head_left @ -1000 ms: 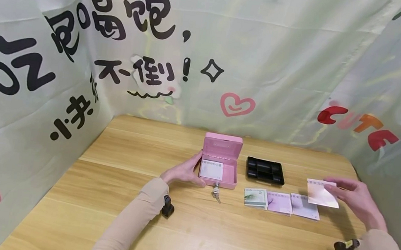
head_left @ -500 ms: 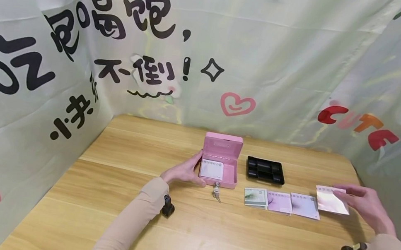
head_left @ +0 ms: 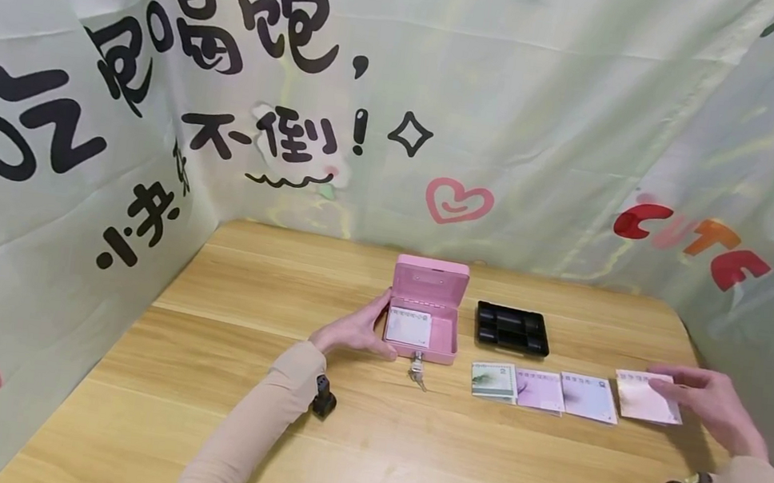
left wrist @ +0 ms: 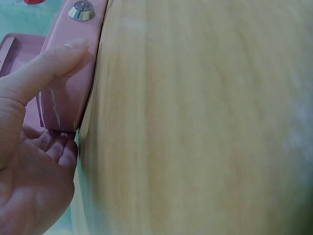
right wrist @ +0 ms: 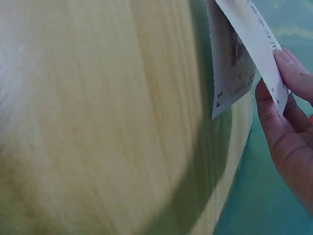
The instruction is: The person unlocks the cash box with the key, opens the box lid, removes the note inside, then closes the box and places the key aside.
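Observation:
The pink cash box stands with its lid raised, a pale folded banknote lying inside on the left. My left hand holds its front left corner; the left wrist view shows the thumb on the front face below the lock and the fingers against the side. Keys hang from the front lock. Between thumb and fingers, my right hand pinches a folded banknote. The right wrist view shows this banknote partly unfolded, one half hanging down above the table.
Left of the right hand, folded banknotes lie in a row: green, purple and bluish. Behind them sits a black compartment tray. Printed cloth encloses the wooden table at the back and sides.
My right hand has moved right and toward me with the folded banknote, lowering it beside the bluish one. The left hand has stayed on the cash box.

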